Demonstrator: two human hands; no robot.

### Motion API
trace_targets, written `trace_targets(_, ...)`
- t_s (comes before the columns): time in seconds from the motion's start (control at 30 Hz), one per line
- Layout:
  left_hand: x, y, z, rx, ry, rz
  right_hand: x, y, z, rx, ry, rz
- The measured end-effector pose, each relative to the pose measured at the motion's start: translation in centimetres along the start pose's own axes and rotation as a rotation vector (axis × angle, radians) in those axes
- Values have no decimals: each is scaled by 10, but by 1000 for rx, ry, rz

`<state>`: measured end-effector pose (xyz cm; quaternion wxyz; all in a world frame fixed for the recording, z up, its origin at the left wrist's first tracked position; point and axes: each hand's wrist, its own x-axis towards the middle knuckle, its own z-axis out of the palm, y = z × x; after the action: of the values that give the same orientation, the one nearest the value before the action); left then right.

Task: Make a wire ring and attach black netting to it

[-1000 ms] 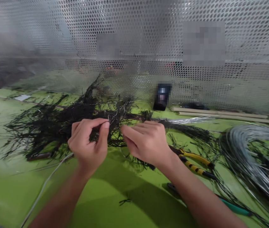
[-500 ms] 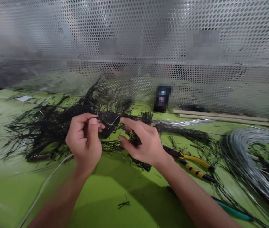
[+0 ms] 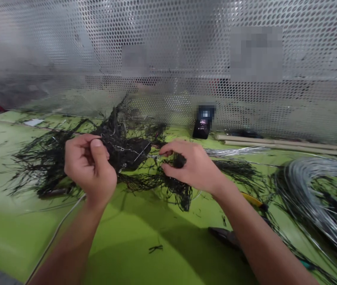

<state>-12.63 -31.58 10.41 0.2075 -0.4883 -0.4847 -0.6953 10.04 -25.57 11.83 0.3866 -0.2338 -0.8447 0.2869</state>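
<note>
Left hand (image 3: 91, 164): thumb and forefinger pinched on silver wire (image 3: 122, 149). Right hand (image 3: 190, 164): curled fingers apart from thumb.

One left hand (image 3: 92, 166) and one right hand (image 3: 191, 167) hover over one table (image 3: 132, 233), where I count two pale rods (image 3: 275, 141), two half-hidden hand tools (image 3: 223, 235), one phone (image 3: 203, 127), one wire coil (image 3: 294, 184) and one white cord (image 3: 61, 225).
</note>
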Motion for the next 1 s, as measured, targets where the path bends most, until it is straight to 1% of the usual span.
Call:
trace_targets(0.1,2,-3,-1,10,28,23,0,-2,-7,-38,-34,61)
trace_targets(0.13,3,-5,-1,20,21,24,0,-4,-9,-31,-35,73)
trace_targets(0.23,3,-7,0,71,-49,25,-1,-11,-16,36,-6,83)
trace_targets(0.3,4,3,3,105,-67,81,-2,-17,-22,107,20,64)
trace_targets(0.37,9,24,7,137,-44,233,-4,-24,-27,161,45,49)
trace_targets(0.4,13,37,9,141,-81,315,-4,-26,-29,176,47,44)
trace_targets(0.43,19,50,10,190,-133,444,-5,-29,-31,187,43,39)
trace_targets(0.47,25,63,11,251,-307,544,-6,-31,-32,198,34,30)
trace_targets(0.5,32,73,11,196,-445,659,-6,-33,-34,211,21,17)
trace_targets(0.53,38,81,12,139,-665,746,-7,-34,-35,227,5,2)
trace_targets(0.57,44,86,12,144,-827,716,-7,-35,-36,248,-6,-10)
trace_targets(0.6,49,89,12,143,-888,692,-7,-36,-37,270,-11,-12)
trace_targets(0.63,52,89,12,156,-921,673,-8,-37,-38,287,-15,0)
trace_targets(0.7,54,84,12,180,-876,687,-8,-39,-41,284,-34,34)
trace_targets(0.77,55,79,11,176,-842,739,-8,-43,-44,187,-41,65)
trace_targets(0.83,56,76,10,172,-833,750,-9,-48,-47,46,-8,86)
trace_targets(0.9,57,76,8,176,-812,742,-9,-53,-51,-28,48,101)
trace_targets(1.0,61,77,5,181,-789,739,-9,-56,-55,46,85,97)
